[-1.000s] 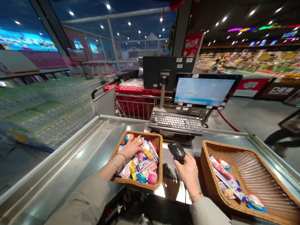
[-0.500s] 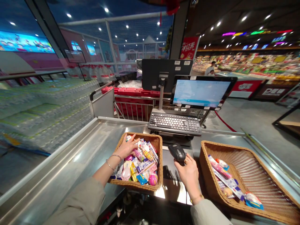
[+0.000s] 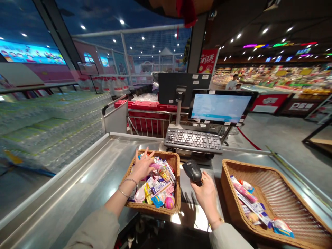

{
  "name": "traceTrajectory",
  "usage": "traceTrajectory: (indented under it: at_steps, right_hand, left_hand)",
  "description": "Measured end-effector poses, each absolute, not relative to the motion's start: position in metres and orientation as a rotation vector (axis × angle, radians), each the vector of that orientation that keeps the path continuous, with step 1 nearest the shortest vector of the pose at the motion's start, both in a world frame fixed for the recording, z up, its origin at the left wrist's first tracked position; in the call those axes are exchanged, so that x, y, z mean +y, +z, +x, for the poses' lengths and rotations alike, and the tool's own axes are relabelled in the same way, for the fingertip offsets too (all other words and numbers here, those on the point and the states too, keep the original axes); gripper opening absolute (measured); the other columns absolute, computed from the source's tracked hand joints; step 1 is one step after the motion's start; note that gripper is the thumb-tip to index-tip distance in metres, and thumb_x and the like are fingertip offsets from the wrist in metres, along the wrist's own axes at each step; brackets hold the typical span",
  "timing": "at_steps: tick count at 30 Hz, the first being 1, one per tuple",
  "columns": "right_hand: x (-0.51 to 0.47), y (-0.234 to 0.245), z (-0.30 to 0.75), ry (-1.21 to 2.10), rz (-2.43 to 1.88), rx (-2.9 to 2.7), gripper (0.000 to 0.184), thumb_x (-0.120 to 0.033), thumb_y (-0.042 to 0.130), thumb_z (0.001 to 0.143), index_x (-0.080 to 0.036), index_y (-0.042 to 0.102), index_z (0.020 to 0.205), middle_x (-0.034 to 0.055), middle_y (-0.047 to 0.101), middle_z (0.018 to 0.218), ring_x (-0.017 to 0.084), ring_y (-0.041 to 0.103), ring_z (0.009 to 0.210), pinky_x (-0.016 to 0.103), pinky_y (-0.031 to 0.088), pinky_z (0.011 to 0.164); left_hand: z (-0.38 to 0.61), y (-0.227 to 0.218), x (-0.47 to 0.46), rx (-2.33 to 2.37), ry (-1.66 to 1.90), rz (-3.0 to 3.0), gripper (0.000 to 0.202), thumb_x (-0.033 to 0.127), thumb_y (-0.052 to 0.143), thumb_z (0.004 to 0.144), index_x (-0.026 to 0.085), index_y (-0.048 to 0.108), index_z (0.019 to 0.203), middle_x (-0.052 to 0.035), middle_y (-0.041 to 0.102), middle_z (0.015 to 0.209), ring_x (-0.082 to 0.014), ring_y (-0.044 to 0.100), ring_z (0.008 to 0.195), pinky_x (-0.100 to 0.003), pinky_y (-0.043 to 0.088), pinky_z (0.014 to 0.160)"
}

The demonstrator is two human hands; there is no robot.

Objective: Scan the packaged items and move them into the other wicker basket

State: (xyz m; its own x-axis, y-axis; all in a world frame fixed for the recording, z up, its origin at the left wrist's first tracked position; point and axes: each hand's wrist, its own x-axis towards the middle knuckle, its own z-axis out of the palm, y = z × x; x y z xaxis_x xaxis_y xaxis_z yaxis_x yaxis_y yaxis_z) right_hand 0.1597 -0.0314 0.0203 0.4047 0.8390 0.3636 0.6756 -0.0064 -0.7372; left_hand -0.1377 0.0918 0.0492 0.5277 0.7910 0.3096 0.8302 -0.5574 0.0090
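My left hand (image 3: 143,166) is over a wicker basket (image 3: 177,180) heaped with wrapped candies and small toys. Its thumb and index finger pinch a pink-wrapped candy (image 3: 157,166); the other fingers are spread above the pile. In my right hand (image 3: 206,192) is a black barcode scanner (image 3: 192,171), gripped by the handle, its head tilted toward the basket. A second wicker basket (image 3: 275,176) stands to the right of this hand, with a few wrapped sweets (image 3: 252,204) along its left side.
Behind the baskets are a black keyboard (image 3: 194,140), a lit monitor (image 3: 220,107) and a dark screen back (image 3: 184,88). The baskets rest on a metal counter (image 3: 103,173) with a raised rim. Bottle packs (image 3: 52,128) are stacked at left; a person (image 3: 232,83) is far off.
The pink-wrapped candy has shifted up and right with my left hand. My right hand and the scanner have moved slightly left. The camera view has tilted up a little.
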Motion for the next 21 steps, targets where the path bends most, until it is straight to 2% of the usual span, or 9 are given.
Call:
traceTrajectory:
  at_steps: [7,15,21]
  right_hand:
    - [-0.035,0.024,0.161,0.196,-1.706,-1.361,0.028,-0.025,0.063,0.065,-0.022,0.076,0.090,0.0080,0.075,0.112,0.033,0.051,0.131,0.047,0.043,0.108]
    - [-0.038,0.028,0.159,0.186,-1.676,-1.426,0.026,-0.022,0.064,0.066,-0.022,0.077,0.088,0.0055,0.075,0.112,0.034,0.048,0.134,0.049,0.041,0.111]
    - [-0.040,0.029,0.155,0.195,-1.661,-1.467,0.032,-0.021,0.061,0.069,-0.023,0.076,0.097,0.0046,0.074,0.115,0.033,0.045,0.137,0.051,0.041,0.111]
  left_hand:
    - [-0.111,0.049,0.079,-1.478,-0.638,-2.539,0.011,0.036,0.067,0.087,0.026,0.068,0.091,-0.0052,0.056,0.147,-0.0400,0.027,0.150,-0.082,-0.005,0.112]
    - [-0.096,0.047,0.073,-1.536,-0.706,-2.498,0.012,0.038,0.067,0.088,0.026,0.067,0.090,-0.0048,0.056,0.147,-0.0410,0.025,0.150,-0.083,-0.003,0.112]
    - [-0.087,0.042,0.068,-1.538,-0.748,-2.463,0.014,0.038,0.066,0.088,0.027,0.068,0.097,-0.0037,0.053,0.150,-0.0414,0.024,0.150,-0.082,-0.002,0.113]
